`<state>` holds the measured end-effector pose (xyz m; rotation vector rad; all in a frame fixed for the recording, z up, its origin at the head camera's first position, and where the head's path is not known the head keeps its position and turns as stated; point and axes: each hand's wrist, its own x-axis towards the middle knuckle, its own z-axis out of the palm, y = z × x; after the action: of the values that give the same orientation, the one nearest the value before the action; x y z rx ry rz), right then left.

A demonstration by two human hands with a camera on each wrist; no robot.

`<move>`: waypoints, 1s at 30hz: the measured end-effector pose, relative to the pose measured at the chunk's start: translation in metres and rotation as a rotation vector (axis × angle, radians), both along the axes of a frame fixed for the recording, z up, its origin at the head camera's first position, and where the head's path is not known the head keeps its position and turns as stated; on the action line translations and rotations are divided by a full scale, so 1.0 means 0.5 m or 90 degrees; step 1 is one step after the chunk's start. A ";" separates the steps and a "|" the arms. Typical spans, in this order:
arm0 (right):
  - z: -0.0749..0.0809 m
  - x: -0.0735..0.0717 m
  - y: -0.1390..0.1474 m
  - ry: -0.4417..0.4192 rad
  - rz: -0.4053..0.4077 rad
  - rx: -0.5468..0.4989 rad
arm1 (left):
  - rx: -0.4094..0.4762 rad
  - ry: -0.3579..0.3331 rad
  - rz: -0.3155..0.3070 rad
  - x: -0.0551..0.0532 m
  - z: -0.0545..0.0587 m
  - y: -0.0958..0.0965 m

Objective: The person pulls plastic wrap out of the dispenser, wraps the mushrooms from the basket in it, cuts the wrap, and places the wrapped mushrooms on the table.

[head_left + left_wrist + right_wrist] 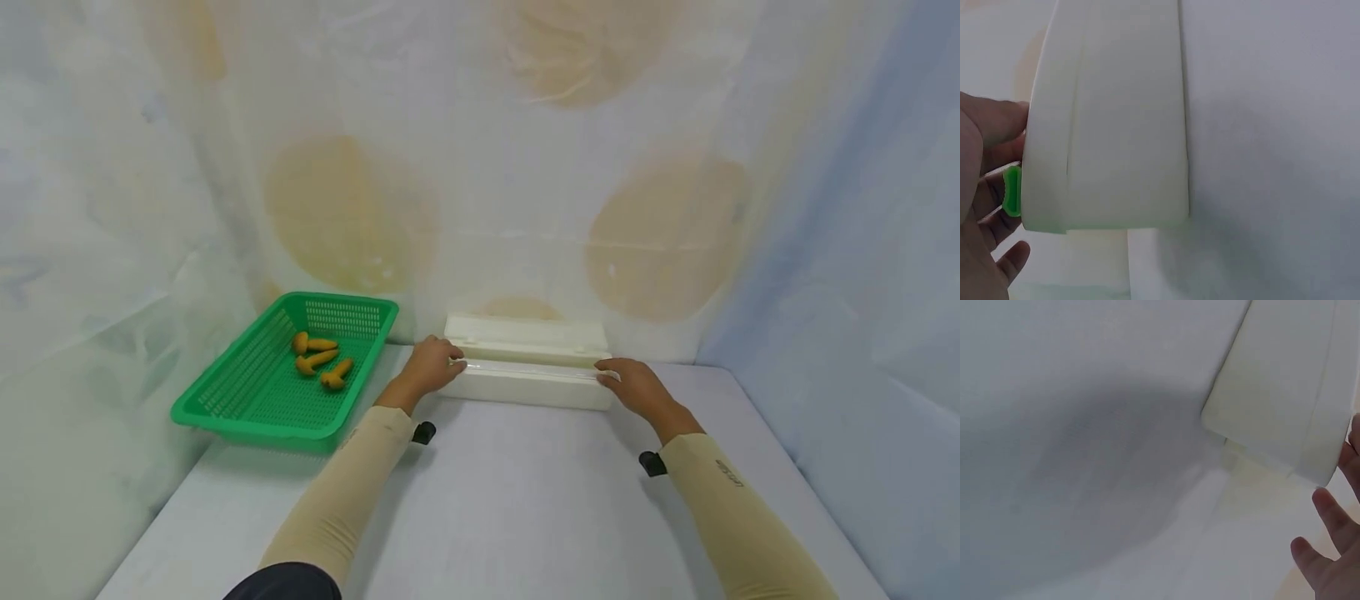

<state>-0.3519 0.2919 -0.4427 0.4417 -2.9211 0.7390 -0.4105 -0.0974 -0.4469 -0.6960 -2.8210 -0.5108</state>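
White, long and narrow, the box I am watching remotely is lying crosswise at the table's far side, its long axis running left to right and its raised lid standing toward the patterned wall sheet. Clear strip is spanning its upper front edge. Tan sleeves are angling inward, the left hand resting at the left end, the right hand at the right. On both, thumb and forefinger are standing close together; I cannot tell whether they are pinching anything. Green basket is sitting at left, holding three mushrooms.
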 end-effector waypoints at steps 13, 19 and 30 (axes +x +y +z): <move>0.008 -0.038 -0.029 -0.021 0.026 -0.024 | -0.015 -0.091 0.011 -0.027 -0.001 0.014; 0.008 -0.050 -0.039 0.001 0.015 -0.015 | 0.011 -0.054 0.002 -0.038 -0.010 0.016; 0.001 -0.056 -0.049 -0.035 0.013 -0.032 | 0.049 -0.026 0.002 -0.051 -0.024 0.010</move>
<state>-0.3800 0.2673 -0.4424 0.4547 -2.9453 0.8392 -0.4360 -0.0925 -0.4589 -0.6745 -2.8219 -0.6357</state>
